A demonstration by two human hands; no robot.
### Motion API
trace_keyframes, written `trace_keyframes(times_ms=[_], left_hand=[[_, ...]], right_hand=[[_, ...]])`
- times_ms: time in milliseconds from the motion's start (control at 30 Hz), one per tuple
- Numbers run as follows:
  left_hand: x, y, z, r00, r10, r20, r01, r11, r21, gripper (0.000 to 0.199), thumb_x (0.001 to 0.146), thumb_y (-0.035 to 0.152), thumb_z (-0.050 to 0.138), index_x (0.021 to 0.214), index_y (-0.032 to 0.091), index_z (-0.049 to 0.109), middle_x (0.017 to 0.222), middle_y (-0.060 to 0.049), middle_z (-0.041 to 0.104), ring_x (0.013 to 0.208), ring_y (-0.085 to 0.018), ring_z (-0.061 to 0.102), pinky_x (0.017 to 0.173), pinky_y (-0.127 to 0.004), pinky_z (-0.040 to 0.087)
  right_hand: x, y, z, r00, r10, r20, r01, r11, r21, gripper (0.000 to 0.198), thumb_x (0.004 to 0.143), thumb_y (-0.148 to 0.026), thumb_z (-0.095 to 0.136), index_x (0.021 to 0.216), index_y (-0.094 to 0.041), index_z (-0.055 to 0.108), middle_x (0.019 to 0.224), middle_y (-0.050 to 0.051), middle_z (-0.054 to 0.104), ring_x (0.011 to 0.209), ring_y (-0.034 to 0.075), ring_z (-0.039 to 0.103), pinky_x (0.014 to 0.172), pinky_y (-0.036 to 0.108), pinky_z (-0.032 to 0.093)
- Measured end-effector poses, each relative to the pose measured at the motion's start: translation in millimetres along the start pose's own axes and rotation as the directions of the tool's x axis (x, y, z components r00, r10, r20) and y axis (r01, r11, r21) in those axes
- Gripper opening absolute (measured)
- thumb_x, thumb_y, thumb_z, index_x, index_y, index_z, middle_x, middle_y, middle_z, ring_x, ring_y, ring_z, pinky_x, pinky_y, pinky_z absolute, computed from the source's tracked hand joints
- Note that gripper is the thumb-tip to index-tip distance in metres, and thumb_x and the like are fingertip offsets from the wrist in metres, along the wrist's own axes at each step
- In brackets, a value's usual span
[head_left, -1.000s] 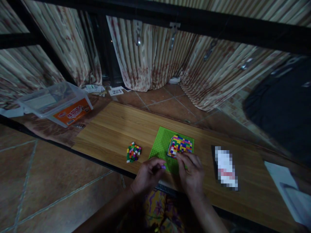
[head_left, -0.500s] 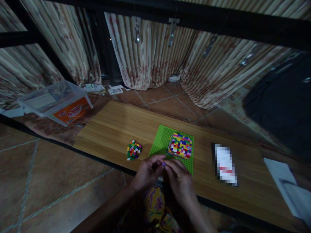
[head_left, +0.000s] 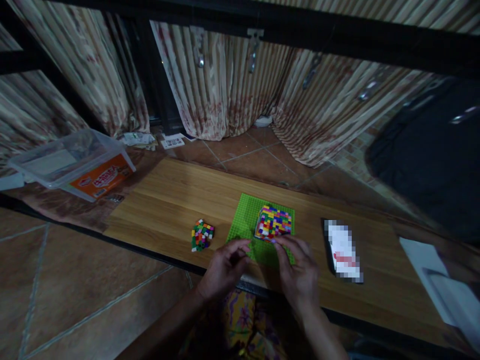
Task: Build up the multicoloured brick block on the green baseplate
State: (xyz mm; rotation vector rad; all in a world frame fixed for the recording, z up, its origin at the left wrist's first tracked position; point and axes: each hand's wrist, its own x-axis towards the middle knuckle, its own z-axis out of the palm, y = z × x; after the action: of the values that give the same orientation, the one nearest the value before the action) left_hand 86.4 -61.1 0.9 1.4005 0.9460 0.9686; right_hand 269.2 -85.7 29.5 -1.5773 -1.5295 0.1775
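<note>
Between the thumb and fingers of my right hand (head_left: pixel 300 267) is a small purple brick (head_left: pixel 273 241), held at the near side of a block (head_left: pixel 273 222) built of many-coloured bricks. That block sits on a green baseplate (head_left: pixel 243 215). My left hand (head_left: pixel 224 267) is at the baseplate's near left edge, its fingers curled with a gap to the thumb and nothing visible between them. To its left, a small pile of loose coloured bricks (head_left: pixel 202 235) lies on the wooden table (head_left: pixel 157 200).
A phone (head_left: pixel 343 252) with a blurred-out screen lies right of the baseplate, and white paper (head_left: pixel 427 275) farther right. At the left stands a clear plastic box (head_left: pixel 93 172) with an orange label. Curtains (head_left: pixel 225 90) hang behind, and a dark bar crosses the top.
My hands have moved apart. The purple brick, earlier between both hands, has gone with my right hand forward and right to the brick block. The view has shifted slightly.
</note>
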Motion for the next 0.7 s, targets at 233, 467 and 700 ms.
trace_keyframes(times_ms=[233,467,700], left_hand=[[0,1,0,1.000,-0.003,-0.001,0.003,0.998,0.062,0.035,0.087,0.023,0.060,0.122,0.020,0.061,0.094,-0.003,0.063,0.078,-0.013,0.060,0.073,-0.026,0.050],[0,1,-1,1.000,0.006,0.014,-0.007,0.996,0.091,0.034,0.087,0.021,0.059,0.121,0.019,0.061,0.094,-0.004,0.063,0.078,-0.013,0.060,0.073,-0.025,0.050],[0,-3,1,1.000,0.015,0.004,-0.015,0.999,0.052,0.033,0.086,0.019,0.059,0.119,0.019,0.061,0.095,-0.004,0.062,0.079,-0.013,0.059,0.072,-0.025,0.050]], right_hand=[[12,8,7,0.996,-0.035,-0.080,0.029,0.997,-0.067,0.015,0.090,-0.031,0.061,0.092,-0.027,0.075,0.116,0.007,0.060,0.109,0.023,0.054,0.092,0.044,0.046],[12,11,11,0.996,0.007,-0.088,-0.007,1.000,0.004,0.014,0.089,-0.031,0.062,0.090,-0.028,0.076,0.118,0.006,0.060,0.111,0.023,0.053,0.094,0.045,0.045],[12,15,12,0.994,0.000,-0.110,0.001,1.000,0.007,0.013,0.088,-0.032,0.063,0.089,-0.028,0.076,0.117,0.005,0.061,0.109,0.022,0.055,0.093,0.044,0.045]])
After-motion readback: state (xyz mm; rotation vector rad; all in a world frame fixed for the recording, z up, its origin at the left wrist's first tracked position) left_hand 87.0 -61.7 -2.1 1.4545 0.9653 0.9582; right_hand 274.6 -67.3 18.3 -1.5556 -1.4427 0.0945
